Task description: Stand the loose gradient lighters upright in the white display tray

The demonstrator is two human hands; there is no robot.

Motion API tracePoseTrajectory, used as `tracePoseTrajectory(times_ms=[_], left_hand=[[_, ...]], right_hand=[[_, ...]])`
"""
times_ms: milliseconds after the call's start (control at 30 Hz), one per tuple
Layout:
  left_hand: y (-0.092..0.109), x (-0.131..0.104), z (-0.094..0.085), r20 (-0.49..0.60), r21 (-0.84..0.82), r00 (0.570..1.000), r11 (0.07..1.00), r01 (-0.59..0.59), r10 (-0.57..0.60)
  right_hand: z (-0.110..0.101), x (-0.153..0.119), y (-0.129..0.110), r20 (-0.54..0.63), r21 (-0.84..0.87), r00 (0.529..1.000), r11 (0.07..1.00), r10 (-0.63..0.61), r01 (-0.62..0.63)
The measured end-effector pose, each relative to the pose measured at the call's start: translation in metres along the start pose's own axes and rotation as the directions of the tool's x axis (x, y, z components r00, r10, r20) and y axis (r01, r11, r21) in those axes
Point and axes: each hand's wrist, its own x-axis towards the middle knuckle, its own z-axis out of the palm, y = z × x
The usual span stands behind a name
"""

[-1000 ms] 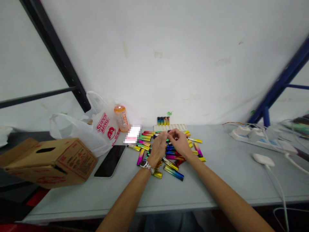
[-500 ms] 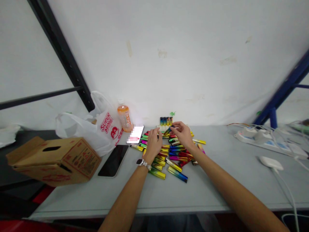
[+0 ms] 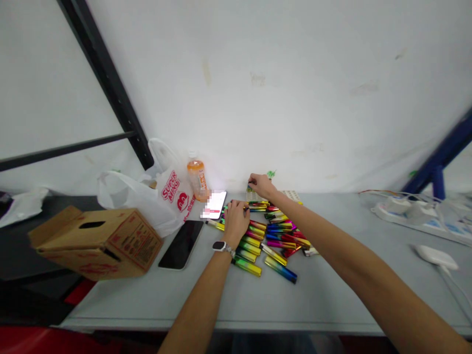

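Note:
Many shiny coloured lighters (image 3: 278,243) lie loosely piled on the grey table. My left hand (image 3: 236,219), with a watch on its wrist, rests over the left part of the pile; its fingers are bent, with the dark end of a lighter at the fingertips. Farther back, my right hand (image 3: 261,185) is pinched over a pale tray with holes (image 3: 290,195). A small dark end shows at its fingertips. The hand hides most of the upright lighters in the tray.
At the left stand a cardboard box (image 3: 92,243), a white plastic bag (image 3: 165,196) and an orange bottle (image 3: 197,179). A dark phone (image 3: 180,245) and a lit phone (image 3: 214,205) lie flat. Right: power strip (image 3: 424,221) and white charger (image 3: 437,256) with cables.
My right hand has moved back and left from over the pile to the tray, with the lighter it held. My left hand stays over the pile. The view has shifted slightly.

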Motion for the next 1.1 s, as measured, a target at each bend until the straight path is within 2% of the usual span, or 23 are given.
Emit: tracePoseTrajectory(times_ms=[133, 233, 367, 467, 733, 833, 967, 1100], left_hand=[[0.000, 0.000, 0.000, -0.001, 0.006, 1.000, 1.000, -0.008, 0.008], [0.000, 0.000, 0.001, 0.003, 0.006, 1.000, 1.000, -0.010, 0.010], [-0.001, 0.000, 0.002, -0.006, -0.004, 1.000, 1.000, 0.004, -0.004], [-0.002, 0.000, 0.002, -0.010, -0.012, 1.000, 1.000, 0.017, -0.018], [0.001, -0.001, -0.005, 0.001, 0.008, 0.999, 0.998, 0.055, -0.055], [0.001, 0.000, -0.007, -0.001, 0.022, 0.998, 0.998, 0.063, -0.063], [0.001, 0.000, -0.007, -0.014, 0.039, 0.996, 0.995, 0.087, -0.086], [0.000, 0.000, -0.006, -0.030, 0.051, 0.995, 0.994, 0.096, -0.095]], right_hand=[[0.000, 0.008, -0.003, 0.057, -0.072, 0.998, 0.997, 0.025, -0.021], [-0.003, 0.008, -0.009, 0.073, -0.204, 0.997, 0.979, 0.013, 0.002], [-0.007, -0.001, -0.016, 0.098, -0.431, 0.994, 0.898, -0.047, 0.085], [-0.009, -0.009, -0.017, 0.155, -0.501, 0.987, 0.858, -0.040, 0.113], [-0.011, -0.028, -0.015, 0.216, -0.568, 0.975, 0.806, -0.052, 0.169], [-0.014, -0.041, -0.020, 0.250, -0.525, 0.964, 0.825, -0.087, 0.210], [-0.020, -0.060, -0.030, 0.343, -0.423, 0.922, 0.846, -0.180, 0.323], [-0.022, -0.069, -0.032, 0.389, -0.422, 0.908, 0.845, -0.158, 0.328]])
